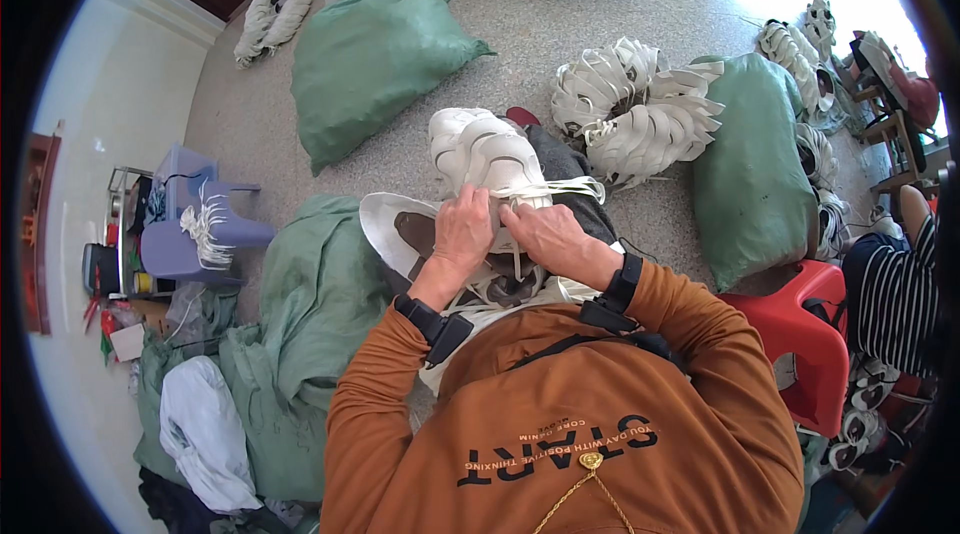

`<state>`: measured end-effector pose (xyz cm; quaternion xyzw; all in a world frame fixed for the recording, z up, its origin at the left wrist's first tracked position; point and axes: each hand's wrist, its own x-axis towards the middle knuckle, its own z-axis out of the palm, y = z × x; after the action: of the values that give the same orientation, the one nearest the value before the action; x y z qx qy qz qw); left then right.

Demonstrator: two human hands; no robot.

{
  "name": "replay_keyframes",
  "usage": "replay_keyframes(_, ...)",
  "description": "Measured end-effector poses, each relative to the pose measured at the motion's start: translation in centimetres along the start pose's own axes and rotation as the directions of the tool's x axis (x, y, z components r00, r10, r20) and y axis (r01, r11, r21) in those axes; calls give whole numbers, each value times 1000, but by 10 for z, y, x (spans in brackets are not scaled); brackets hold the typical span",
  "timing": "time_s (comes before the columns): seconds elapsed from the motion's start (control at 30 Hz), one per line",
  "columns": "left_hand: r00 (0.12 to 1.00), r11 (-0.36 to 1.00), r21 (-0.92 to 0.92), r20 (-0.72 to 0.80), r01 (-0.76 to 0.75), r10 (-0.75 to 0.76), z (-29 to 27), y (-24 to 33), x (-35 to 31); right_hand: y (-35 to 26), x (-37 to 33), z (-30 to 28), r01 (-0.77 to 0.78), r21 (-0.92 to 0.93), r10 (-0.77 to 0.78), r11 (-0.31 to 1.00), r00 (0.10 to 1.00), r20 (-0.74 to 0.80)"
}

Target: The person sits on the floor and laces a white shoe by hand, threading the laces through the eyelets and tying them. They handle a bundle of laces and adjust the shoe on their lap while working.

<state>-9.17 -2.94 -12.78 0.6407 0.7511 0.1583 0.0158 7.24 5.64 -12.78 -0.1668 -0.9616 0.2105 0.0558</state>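
Both hands [463, 226] pinch the near end of curved, overlapping white shoe pieces [488, 149] just ahead, thin laces [565, 186] alongside. Beyond, leftward, lies a bulging green sack [375, 69]; to their right, a smooth red stool [820, 334].

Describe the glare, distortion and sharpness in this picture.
Head view: glare washes out the upper right and leaves a bright patch on the floor; head view: fisheye distortion curves the scene, including the wall, toward a black rim; head view: the left hand, right hand and white shoe pieces look reasonably sharp, though details between the fingertips are too small to tell.
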Motion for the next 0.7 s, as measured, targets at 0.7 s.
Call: replay_keyframes(0.7, 977, 810, -556, 23, 189, -213, 2, -13, 1, 0, 33, 8, -93, 95, 109, 991, 976, -189)
